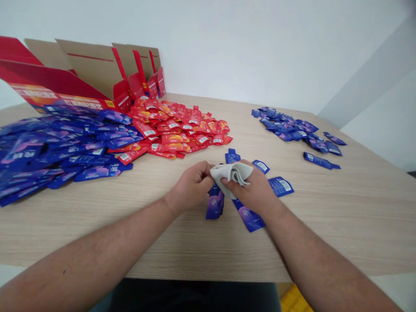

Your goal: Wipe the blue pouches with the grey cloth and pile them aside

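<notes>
My left hand (192, 185) is closed around the top of a blue pouch (215, 204) that hangs down toward the wooden table (130, 225). Pressed against that pouch is a folded white cloth (231, 172), gripped by my right hand (256, 193). Another blue pouch (248, 216) lies under my right hand. A few more blue pouches (280, 185) lie flat just beyond my hands.
A big heap of blue pouches (55, 147) covers the table's left side, with a red pouch pile (175, 128) behind it. Open red cardboard boxes (84, 73) stand at the back left. A smaller blue pile (292, 128) lies at the far right.
</notes>
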`<state>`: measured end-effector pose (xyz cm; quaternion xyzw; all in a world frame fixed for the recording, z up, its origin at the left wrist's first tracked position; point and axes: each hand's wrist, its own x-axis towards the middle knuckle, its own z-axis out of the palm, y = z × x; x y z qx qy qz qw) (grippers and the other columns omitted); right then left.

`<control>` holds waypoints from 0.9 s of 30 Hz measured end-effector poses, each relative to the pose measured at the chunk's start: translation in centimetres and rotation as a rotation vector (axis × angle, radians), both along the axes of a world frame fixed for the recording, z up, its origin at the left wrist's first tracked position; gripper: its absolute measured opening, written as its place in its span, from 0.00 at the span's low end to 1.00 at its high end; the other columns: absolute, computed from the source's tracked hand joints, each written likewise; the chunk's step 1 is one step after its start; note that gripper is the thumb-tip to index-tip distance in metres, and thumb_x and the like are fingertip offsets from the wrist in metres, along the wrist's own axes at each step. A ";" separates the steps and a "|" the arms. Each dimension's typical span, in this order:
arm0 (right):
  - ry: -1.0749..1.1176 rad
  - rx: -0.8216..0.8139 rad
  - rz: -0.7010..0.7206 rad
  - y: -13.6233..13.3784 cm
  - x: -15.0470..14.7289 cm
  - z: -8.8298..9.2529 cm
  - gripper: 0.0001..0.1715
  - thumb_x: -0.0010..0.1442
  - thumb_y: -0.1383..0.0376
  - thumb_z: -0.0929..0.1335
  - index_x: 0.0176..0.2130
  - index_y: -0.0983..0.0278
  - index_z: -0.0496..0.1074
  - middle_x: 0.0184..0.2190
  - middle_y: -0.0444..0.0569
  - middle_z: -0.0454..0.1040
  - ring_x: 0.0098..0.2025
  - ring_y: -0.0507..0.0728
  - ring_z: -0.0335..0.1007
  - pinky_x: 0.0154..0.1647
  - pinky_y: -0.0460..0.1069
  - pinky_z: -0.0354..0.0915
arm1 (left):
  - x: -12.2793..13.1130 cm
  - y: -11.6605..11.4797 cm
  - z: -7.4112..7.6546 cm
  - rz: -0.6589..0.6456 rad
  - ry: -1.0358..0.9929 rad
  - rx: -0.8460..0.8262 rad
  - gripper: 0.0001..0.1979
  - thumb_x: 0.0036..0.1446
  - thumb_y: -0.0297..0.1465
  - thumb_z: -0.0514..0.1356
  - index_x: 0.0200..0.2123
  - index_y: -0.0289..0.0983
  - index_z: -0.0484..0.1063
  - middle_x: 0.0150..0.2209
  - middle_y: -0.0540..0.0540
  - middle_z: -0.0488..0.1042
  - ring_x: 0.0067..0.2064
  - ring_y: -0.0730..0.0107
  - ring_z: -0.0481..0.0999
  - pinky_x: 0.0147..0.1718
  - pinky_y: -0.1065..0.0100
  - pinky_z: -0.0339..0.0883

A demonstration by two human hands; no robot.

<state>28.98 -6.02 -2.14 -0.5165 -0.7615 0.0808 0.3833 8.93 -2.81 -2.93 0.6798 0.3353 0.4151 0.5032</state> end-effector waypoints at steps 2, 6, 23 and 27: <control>-0.005 -0.007 -0.019 0.0 0.0 0.0 0.15 0.66 0.52 0.69 0.42 0.60 0.77 0.39 0.51 0.80 0.43 0.62 0.76 0.45 0.55 0.69 | 0.0 0.0 0.1 0.007 0.004 -0.001 0.07 0.55 0.28 0.58 0.27 0.40 0.62 0.26 0.54 0.67 0.29 0.73 0.65 0.30 0.69 0.60; -0.003 -0.006 -0.100 0.0 0.1 0.2 0.16 0.66 0.52 0.69 0.42 0.60 0.77 0.39 0.52 0.81 0.43 0.62 0.76 0.46 0.56 0.69 | -0.1 -0.1 0.1 0.007 0.002 -0.001 0.07 0.55 0.28 0.57 0.27 0.39 0.62 0.29 0.51 0.70 0.31 0.72 0.68 0.29 0.69 0.62; -0.106 -0.080 0.113 -0.7 -0.8 0.4 0.10 0.63 0.58 0.72 0.42 0.60 0.77 0.40 0.50 0.79 0.44 0.61 0.75 0.45 0.54 0.69 | 0.9 0.2 -0.4 0.211 -0.242 -0.313 0.06 0.50 0.27 0.59 0.29 0.39 0.62 0.48 0.47 0.78 0.31 0.72 0.72 0.23 0.69 0.68; -0.254 -0.180 0.261 -1.3 -1.4 0.4 0.11 0.60 0.60 0.75 0.44 0.60 0.76 0.42 0.50 0.78 0.46 0.61 0.75 0.46 0.54 0.70 | 0.7 0.8 -0.7 0.238 -0.211 -0.172 0.04 0.51 0.25 0.58 0.28 0.39 0.64 0.46 0.45 0.80 0.40 0.66 0.77 0.35 0.65 0.72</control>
